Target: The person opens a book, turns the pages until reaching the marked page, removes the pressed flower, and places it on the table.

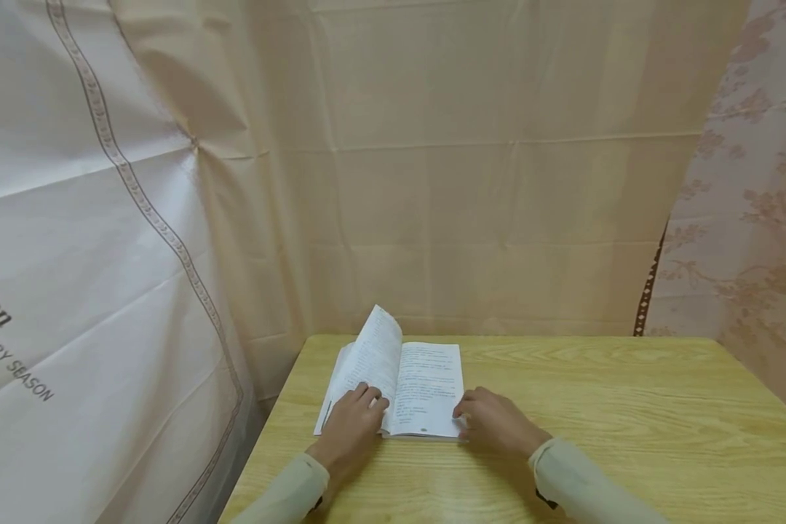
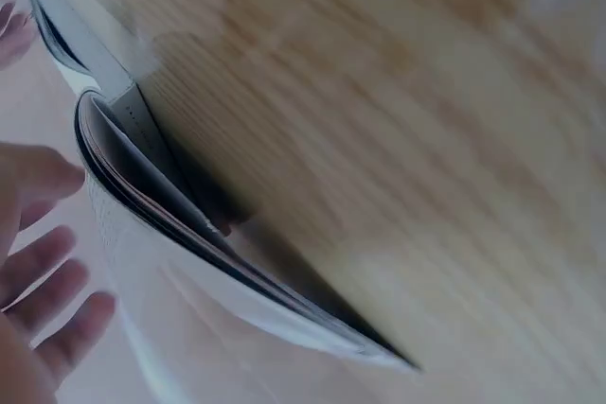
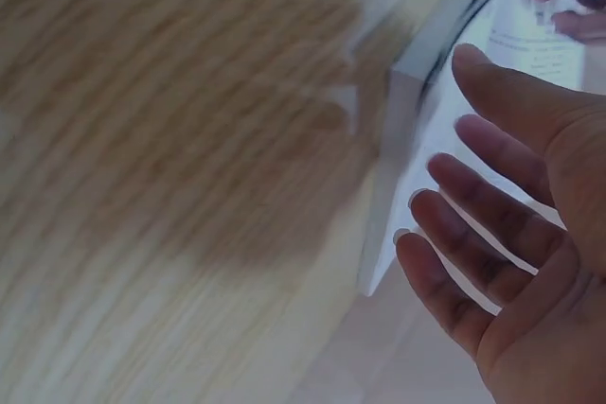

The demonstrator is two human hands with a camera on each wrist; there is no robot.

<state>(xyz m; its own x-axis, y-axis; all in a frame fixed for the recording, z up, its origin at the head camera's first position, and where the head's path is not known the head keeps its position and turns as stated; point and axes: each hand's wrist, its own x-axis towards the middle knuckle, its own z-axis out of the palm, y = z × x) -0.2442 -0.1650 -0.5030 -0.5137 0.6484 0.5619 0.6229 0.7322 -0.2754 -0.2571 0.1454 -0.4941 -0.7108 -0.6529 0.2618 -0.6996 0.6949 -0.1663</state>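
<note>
An open book (image 1: 429, 386) with printed white pages lies on the wooden table. One left-side leaf (image 1: 376, 346) stands raised and curves over toward the left. My left hand (image 1: 356, 422) is over the lower part of the left pages, its fingers loosely bent in the left wrist view. Beside the book's lower right edge is my right hand (image 1: 498, 422). In the right wrist view its fingers (image 3: 483, 219) are spread and slightly bent near the page edge, with nothing between them and the thumb. The left pages (image 2: 237, 281) bulge up from the table in the left wrist view.
The wooden table (image 1: 629, 407) extends to the right of the book. A beige cloth (image 1: 465, 182) hangs behind it, a white printed cloth (image 1: 105, 291) hangs on the left, and a flowered cloth (image 1: 753, 240) on the right.
</note>
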